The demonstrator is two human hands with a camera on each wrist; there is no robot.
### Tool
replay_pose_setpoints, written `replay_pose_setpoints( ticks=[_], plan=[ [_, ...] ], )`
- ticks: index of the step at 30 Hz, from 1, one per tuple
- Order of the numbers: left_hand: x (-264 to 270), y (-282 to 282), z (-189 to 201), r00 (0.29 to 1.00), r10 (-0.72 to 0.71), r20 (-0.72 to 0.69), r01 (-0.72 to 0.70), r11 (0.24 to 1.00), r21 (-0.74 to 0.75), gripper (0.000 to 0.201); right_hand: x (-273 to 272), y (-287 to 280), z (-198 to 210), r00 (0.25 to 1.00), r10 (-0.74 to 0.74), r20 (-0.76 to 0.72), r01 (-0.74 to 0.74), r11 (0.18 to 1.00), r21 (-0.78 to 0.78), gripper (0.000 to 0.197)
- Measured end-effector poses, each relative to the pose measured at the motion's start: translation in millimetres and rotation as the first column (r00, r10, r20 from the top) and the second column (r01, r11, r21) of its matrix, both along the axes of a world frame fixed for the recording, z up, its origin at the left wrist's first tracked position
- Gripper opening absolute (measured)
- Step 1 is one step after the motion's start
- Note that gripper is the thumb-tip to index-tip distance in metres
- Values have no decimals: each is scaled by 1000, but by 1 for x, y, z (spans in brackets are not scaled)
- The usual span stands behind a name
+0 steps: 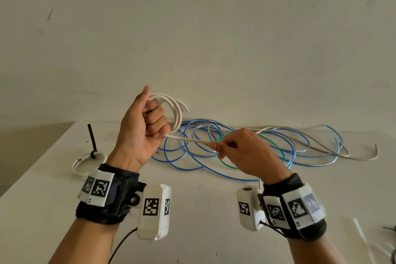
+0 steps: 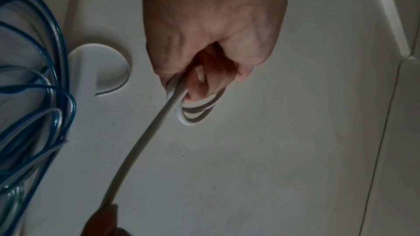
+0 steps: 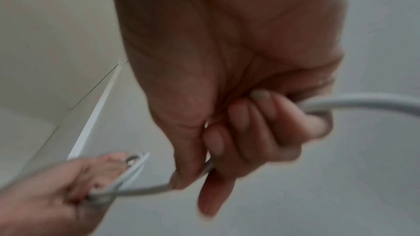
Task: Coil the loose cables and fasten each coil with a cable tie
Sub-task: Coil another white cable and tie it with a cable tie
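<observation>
Lying at the far left of the white table [image 1: 32,182] is a white coil [image 1: 85,164] already bound by a black cable tie [image 1: 92,141]. Raised above the table, the left hand [image 1: 142,128] fists white cable loops [image 1: 173,111]. The right hand [image 1: 244,152] pinches that cable's taut run [image 1: 188,139] over loose blue cables [image 1: 246,150].

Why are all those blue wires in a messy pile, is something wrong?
Nothing looks broken. The blue cables lie tangled on the white table with a green loop because they are not coiled yet. The left hand holds the white cable coil; the right hand feeds it.
</observation>
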State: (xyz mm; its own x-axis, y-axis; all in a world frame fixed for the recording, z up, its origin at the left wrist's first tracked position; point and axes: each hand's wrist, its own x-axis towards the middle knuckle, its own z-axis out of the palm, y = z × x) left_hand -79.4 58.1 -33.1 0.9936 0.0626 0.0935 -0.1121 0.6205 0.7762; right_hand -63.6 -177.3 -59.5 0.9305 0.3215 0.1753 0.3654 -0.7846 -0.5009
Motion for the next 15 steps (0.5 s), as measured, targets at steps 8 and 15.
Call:
replay_pose_setpoints(
  ticks=[8,15],
  plan=[
    [-4,-9,1,990,-137,-38,139,989,57,54,-9,2,8,963,-254,93,264,958,-113,75],
    [-4,-3,1,986,-152,-63,162,965,207,39,-6,1,6,944,-270,187,315,908,-277,65]
  ],
)
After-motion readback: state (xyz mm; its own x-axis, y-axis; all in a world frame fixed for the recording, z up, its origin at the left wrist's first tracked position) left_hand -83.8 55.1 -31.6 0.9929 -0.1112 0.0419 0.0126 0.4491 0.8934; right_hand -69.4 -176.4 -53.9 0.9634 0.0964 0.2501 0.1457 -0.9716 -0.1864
